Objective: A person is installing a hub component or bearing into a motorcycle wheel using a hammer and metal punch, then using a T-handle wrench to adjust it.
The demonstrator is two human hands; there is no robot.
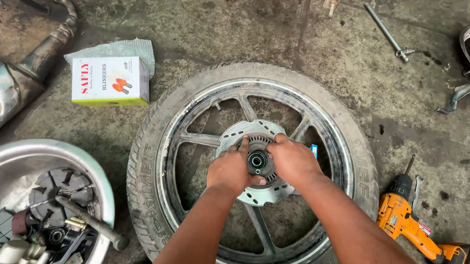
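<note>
Head view: both hands [260, 168] on worn wheel's [252, 165] hub, silver brake disc.

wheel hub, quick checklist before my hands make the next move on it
1. Wheel lies flat on the floor: ok.
2. Left hand and right hand both on the hub: ok.
3. Brake disc seated on the hub: cannot tell.
4. Hub bore unblocked: ok.
5. Orange drill beside the tyre, near the right hand: ok.
6. Metal basin of parts apart from the wheel: ok.
</note>
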